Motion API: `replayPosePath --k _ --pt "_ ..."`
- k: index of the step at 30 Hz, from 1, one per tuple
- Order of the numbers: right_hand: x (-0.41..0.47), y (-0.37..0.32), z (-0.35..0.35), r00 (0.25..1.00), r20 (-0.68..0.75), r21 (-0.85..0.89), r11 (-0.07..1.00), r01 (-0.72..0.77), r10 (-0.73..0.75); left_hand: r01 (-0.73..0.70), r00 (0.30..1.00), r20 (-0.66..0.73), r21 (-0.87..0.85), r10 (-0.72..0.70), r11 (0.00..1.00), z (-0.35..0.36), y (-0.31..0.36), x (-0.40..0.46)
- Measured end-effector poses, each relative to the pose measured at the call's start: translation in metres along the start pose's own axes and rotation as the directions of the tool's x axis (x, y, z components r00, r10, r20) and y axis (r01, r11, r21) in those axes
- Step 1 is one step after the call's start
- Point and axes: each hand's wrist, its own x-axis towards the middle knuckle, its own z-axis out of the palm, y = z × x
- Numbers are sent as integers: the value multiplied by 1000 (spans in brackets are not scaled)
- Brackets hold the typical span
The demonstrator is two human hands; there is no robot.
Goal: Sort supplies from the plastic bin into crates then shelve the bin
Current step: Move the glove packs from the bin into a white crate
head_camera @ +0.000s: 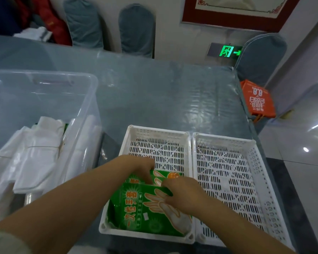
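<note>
Two white crates sit side by side on the bench at 6 o'clock. Left crate holds green packets in its near half; right crate shows only bare mesh.

Left hand: forearm enters from 8 o'clock, reaching across toward 2 o'clock, palm down, wrist bent, fingers curled onto the far packet, which lies partly under the near one. Grip narrow, pinching that packet's edge; the fingertips are tucked behind the near packet, so the contact is probably a pinch, not confirmed.

Right hand: forearm enters from 5 o'clock, angled toward 11 o'clock, palm down. Fingers bent over the far right corner of the near packet, grip closed on that corner. The near packet lies flat, printed face up, filling the crate's near end.

Clear bin stands at 9 o'clock, just beside the left crate. Folded white bags remain in it, with a green edge showing behind them.
</note>
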Motion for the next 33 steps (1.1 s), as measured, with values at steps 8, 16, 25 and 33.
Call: replayPosePath --k 8,16,25,33 --pt "-12 9 11 992 -89 59 994 -89 94 -75 995 55 -101 80 992 -4 -4 7" --pt "0 8 18 996 -34 -86 993 -85 82 -146 988 13 -208 152 967 -20 -6 4" --pt "4 2 19 998 -56 -286 958 -27 11 -133 990 36 -117 138 984 -10 0 13" --pt "2 -22 37 966 -219 -195 976 94 -136 -66 998 -6 -3 66 998 -23 -3 7"
